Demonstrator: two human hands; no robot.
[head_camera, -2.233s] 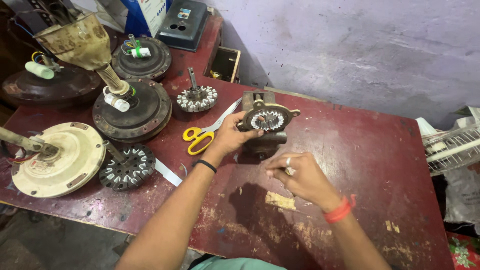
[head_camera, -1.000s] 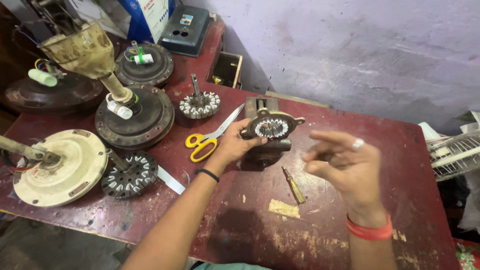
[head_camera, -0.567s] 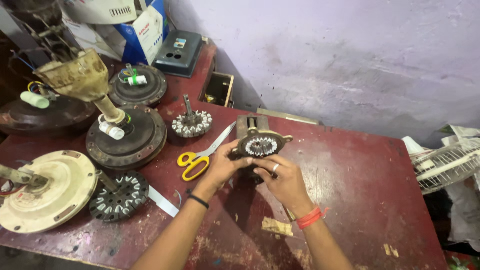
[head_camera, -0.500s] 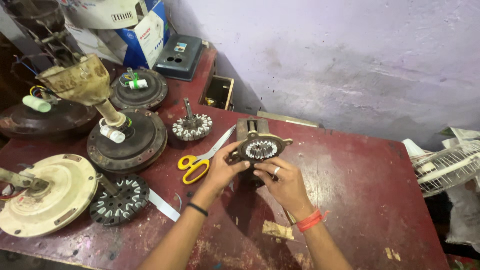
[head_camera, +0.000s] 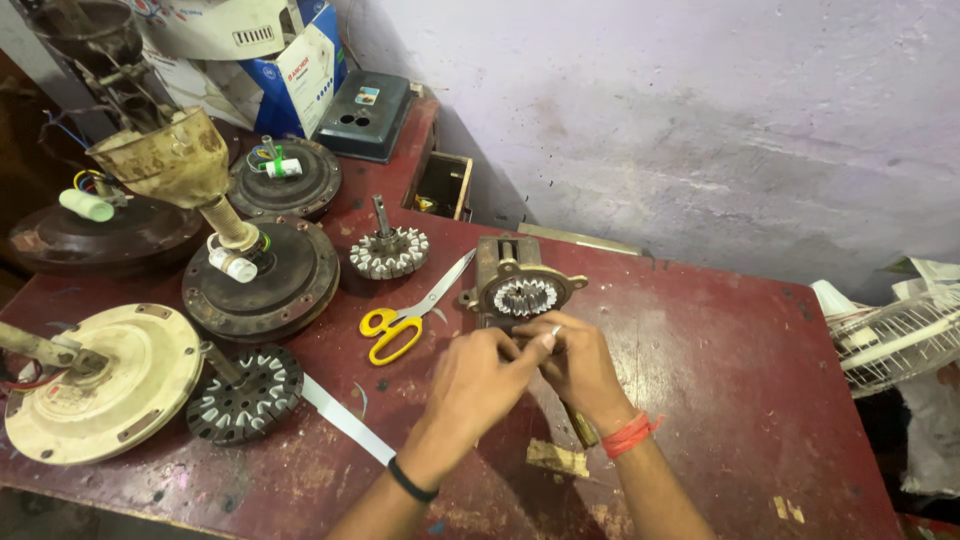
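Note:
A round fan stator with white-lined slots (head_camera: 524, 296) sits clamped in a small rusty vise (head_camera: 504, 258) on the dark red table (head_camera: 720, 340). My left hand (head_camera: 480, 378) and my right hand (head_camera: 578, 362) meet just in front of it, fingertips pinched together over something too small to make out. A black band is on my left wrist, a red one on my right. Yellow-handled scissors (head_camera: 400, 322) lie just left of my hands.
Ceiling fan motor housings (head_camera: 262, 280), a cream fan body (head_camera: 105, 385), two loose stators (head_camera: 245, 398) (head_camera: 390, 252) and a white strip (head_camera: 345, 422) fill the table's left. A dark box (head_camera: 372, 115) and cartons stand at the back. A fan grille (head_camera: 890, 335) lies right.
My right hand, raised in the air a second ago, came down to the vise; both hands then drew back slightly from the stator and joined in front of it.

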